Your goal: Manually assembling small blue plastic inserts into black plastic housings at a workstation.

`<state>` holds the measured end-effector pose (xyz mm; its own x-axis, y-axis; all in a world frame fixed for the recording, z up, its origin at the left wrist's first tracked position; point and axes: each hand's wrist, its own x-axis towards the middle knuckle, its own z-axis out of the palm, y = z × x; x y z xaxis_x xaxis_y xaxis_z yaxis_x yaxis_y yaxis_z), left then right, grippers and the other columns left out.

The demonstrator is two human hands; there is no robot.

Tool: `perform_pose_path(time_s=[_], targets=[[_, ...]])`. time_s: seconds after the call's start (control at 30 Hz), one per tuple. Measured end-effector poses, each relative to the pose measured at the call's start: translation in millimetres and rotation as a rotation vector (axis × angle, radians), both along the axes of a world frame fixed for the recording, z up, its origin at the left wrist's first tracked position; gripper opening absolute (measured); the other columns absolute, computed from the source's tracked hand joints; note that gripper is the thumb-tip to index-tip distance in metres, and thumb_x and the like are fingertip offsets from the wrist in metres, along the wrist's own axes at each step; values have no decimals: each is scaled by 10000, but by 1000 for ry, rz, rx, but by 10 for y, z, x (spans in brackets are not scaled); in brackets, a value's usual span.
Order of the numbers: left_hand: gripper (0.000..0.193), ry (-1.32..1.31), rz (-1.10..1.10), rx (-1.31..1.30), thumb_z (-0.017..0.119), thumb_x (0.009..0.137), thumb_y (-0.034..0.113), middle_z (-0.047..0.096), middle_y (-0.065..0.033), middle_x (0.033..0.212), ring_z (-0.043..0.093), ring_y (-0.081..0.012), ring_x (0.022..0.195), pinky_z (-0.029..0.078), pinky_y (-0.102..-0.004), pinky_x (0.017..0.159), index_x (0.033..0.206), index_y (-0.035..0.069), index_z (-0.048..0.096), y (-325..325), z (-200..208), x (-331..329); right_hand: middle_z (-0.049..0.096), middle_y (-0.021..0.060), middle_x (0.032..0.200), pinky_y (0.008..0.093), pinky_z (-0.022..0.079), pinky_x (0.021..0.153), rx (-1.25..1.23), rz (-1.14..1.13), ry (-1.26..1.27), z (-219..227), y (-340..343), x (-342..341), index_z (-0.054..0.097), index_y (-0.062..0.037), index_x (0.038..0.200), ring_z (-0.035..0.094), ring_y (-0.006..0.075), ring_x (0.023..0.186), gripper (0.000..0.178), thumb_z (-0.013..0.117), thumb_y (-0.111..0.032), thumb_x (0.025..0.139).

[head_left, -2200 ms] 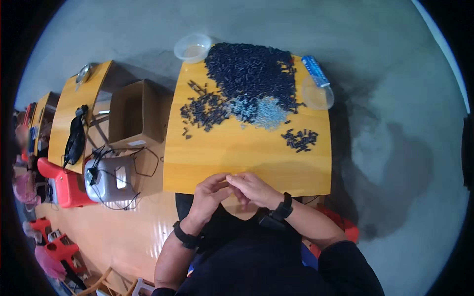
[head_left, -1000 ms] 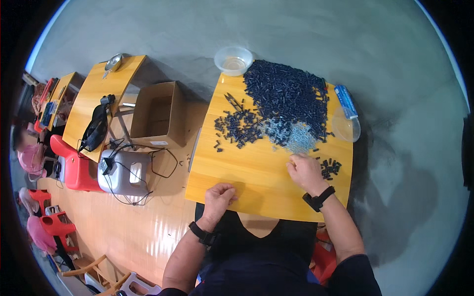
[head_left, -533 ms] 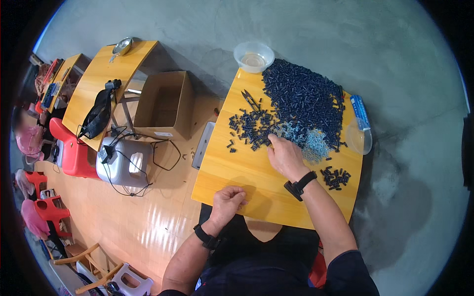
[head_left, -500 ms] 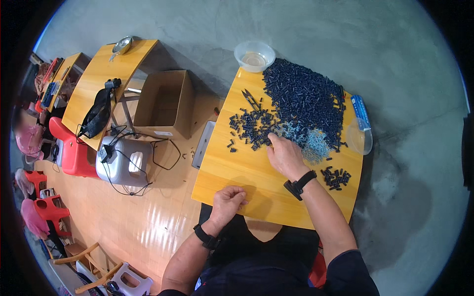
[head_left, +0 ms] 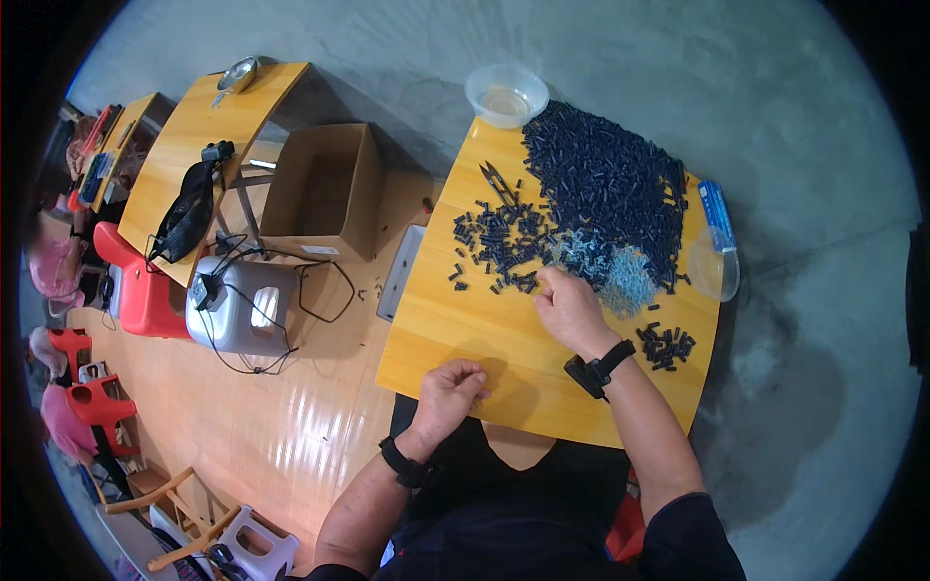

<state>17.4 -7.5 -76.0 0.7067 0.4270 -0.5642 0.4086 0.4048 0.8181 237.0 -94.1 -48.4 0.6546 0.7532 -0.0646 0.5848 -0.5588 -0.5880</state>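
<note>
Curling beside small dark cylindrical pieces [head_left: 499, 241], the right hand [head_left: 572, 308], like the curled left hand [head_left: 450, 399], hides whether it pinches anything.

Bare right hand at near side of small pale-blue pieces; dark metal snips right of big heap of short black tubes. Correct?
Wrong side: head view shows the dark metal snips left of the big heap of short black tubes. The bare right hand is at the near side of the small pale-blue pieces.
</note>
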Motion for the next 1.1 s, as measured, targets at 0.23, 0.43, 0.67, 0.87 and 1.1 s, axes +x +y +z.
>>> perform_pose_path(time_s=[0.23,0.43,0.67,0.87,1.1], targets=[[112,12,10,-13,598,905,95,657,-35,823,656,-106,687,480,-211,549,968,5,624,7,0,-6,643,192,868,435,498,711,-70,-8,53,100,30,-26,595,-19,1034,625,362,813,281,647,-134,784],[195,49,109,-94,578,903,67,646,-77,902,654,-135,678,487,-221,548,1075,-26,567,32,137,75,641,168,877,436,501,715,-13,72,-67,-8,-4,-17,601,-35,1035,622,351,838,256,634,-139,804],[249,-41,155,82,573,896,55,619,-74,875,624,-132,632,482,-228,545,1124,-39,535,216,68,256,610,145,816,441,502,671,-12,183,-156,28,16,-22,621,-89,1008,618,344,774,192,623,-133,821],[270,-19,145,62,587,882,54,612,-109,961,614,-131,663,491,-244,540,1119,-66,541,308,72,404,591,126,787,434,483,641,49,183,-150,-20,54,-21,651,-88,971,603,336,728,157,625,-125,821],[217,-32,148,58,588,889,59,624,-77,898,604,-117,610,482,-229,519,1080,-41,571,309,10,431,581,124,774,436,491,585,52,189,-238,-160,38,-20,628,-87,927,606,337,658,92,589,-132,857]])
